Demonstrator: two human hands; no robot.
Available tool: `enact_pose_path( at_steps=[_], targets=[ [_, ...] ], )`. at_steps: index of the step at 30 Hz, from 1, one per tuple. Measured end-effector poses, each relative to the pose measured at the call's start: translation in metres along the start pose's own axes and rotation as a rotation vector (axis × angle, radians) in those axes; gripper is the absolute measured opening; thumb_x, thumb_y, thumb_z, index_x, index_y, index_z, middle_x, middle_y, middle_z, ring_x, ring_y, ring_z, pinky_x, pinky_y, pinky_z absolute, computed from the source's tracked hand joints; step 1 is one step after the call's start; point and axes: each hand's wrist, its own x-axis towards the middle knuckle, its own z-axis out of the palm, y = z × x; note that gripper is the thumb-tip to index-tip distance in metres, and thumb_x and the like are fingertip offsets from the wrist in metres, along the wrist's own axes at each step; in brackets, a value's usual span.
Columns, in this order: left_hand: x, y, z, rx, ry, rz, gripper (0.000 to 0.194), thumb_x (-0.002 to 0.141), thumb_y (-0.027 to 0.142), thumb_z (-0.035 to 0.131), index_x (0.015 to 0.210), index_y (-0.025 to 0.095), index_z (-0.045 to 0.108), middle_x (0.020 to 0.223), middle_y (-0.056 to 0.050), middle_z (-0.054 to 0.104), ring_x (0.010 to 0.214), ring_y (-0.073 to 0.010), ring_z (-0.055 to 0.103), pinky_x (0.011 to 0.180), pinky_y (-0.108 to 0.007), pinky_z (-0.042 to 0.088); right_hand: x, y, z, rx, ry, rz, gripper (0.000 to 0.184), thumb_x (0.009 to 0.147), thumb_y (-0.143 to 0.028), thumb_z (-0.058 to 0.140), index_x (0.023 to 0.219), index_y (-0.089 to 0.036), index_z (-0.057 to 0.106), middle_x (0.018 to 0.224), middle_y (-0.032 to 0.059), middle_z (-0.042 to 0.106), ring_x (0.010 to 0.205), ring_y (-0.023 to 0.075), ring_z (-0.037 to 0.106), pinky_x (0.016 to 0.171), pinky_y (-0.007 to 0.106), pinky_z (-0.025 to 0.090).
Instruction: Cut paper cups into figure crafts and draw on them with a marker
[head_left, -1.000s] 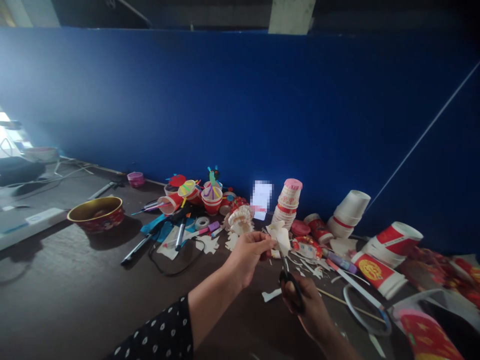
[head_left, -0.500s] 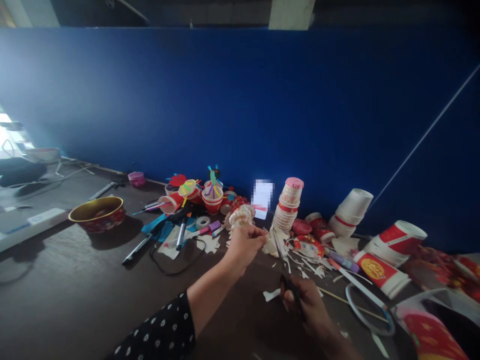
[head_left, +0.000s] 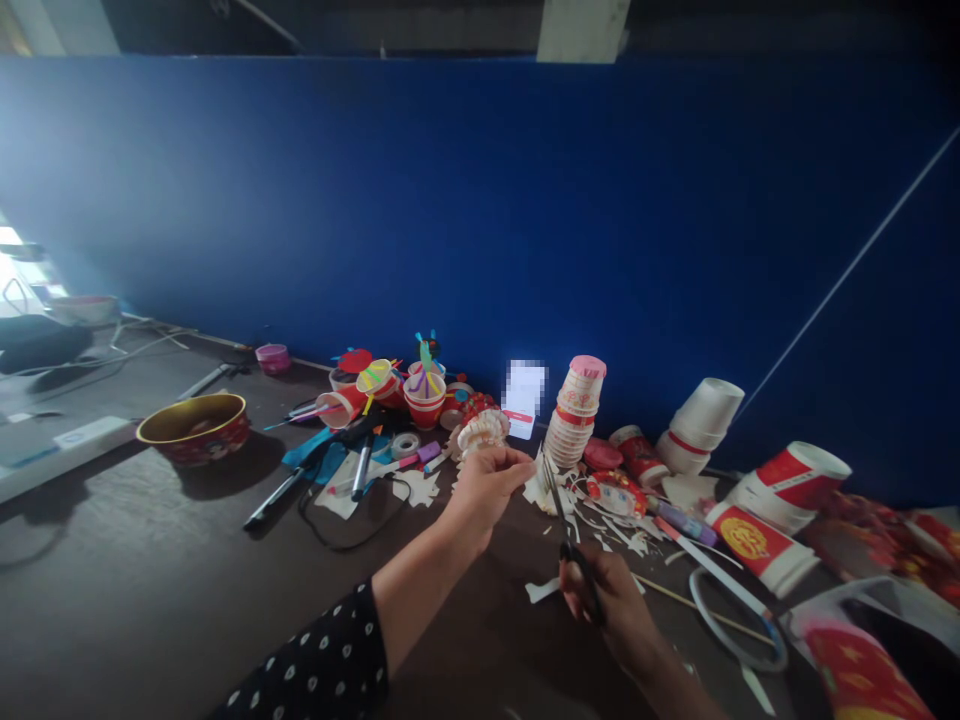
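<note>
My left hand [head_left: 487,490] is closed in a pinch, its fingertips at the edge of a small white paper piece [head_left: 537,490]. In my right hand [head_left: 604,590] is a pair of scissors [head_left: 561,515], black-handled, with the narrow blades pointing up and away along that paper. The blades look nearly together. Thin white paper scraps [head_left: 634,540] are strewn just right of the scissors. Another scrap [head_left: 541,590] lies left of my right hand. Behind my left hand sits a white pleated paper craft [head_left: 484,430], partly hidden.
A tall stack of paper cups [head_left: 574,415] stands behind the scissors, beside an upright phone [head_left: 525,400]. More cups [head_left: 787,485] lie to the right. On the left are a gold-rimmed bowl [head_left: 195,425], a marker [head_left: 362,468] and a tape roll [head_left: 405,445]. A blue partition [head_left: 450,200] rises behind.
The white paper has come down and turned beneath my left fingertips. My left hand has shifted slightly left, and the scissors have tilted more to the left.
</note>
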Motion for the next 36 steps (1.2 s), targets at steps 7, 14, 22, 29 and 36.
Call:
enact_pose_path(
  at_steps=[7,14,22,29,36],
  targets=[
    [-0.001,0.001,-0.001,-0.062,0.002,-0.031,0.016,0.054,0.027,0.068,0.055,0.013,0.059,0.045,0.005,0.044,0.044,-0.0047,0.033,0.046,-0.020,0.021,-0.001,0.002,0.001,-0.013,-0.056,-0.042,0.045,0.065,-0.061,0.052,0.059,-0.017,0.046,0.044,-0.0061,0.037,0.041,0.0060,0.030,0.041,0.020,0.022],
    [-0.009,-0.003,0.006,-0.156,-0.023,-0.229,0.019,0.049,0.024,0.071,0.059,0.012,0.062,0.047,0.005,0.044,0.043,-0.0040,0.034,0.045,-0.019,0.022,-0.004,-0.010,0.006,-0.032,-0.034,-0.053,0.048,0.062,-0.065,0.052,0.058,-0.017,0.045,0.044,-0.0061,0.036,0.042,0.0062,0.029,0.041,0.020,0.022],
    [-0.017,-0.008,0.012,-0.196,-0.089,-0.285,0.020,0.050,0.025,0.070,0.061,0.012,0.059,0.048,0.005,0.045,0.043,-0.0043,0.036,0.044,-0.020,0.021,-0.004,-0.003,0.005,0.005,-0.019,-0.090,0.049,0.064,-0.066,0.051,0.060,-0.017,0.044,0.045,-0.0063,0.035,0.042,0.0062,0.027,0.040,0.020,0.021],
    [-0.020,-0.007,0.015,-0.240,-0.100,-0.331,0.023,0.048,0.026,0.072,0.062,0.013,0.058,0.048,0.005,0.044,0.044,-0.0045,0.036,0.046,-0.020,0.022,-0.004,0.000,0.004,0.018,-0.032,-0.167,0.045,0.071,-0.062,0.047,0.061,-0.018,0.042,0.048,-0.0058,0.033,0.044,0.0067,0.026,0.041,0.021,0.020],
    [-0.021,-0.008,0.015,-0.257,-0.116,-0.279,0.020,0.052,0.026,0.070,0.060,0.012,0.058,0.045,0.005,0.043,0.043,-0.0047,0.035,0.046,-0.020,0.022,-0.005,0.004,0.003,0.034,-0.024,-0.231,0.042,0.076,-0.057,0.045,0.062,-0.018,0.042,0.051,-0.0054,0.031,0.046,0.0069,0.025,0.042,0.021,0.020]
  ],
)
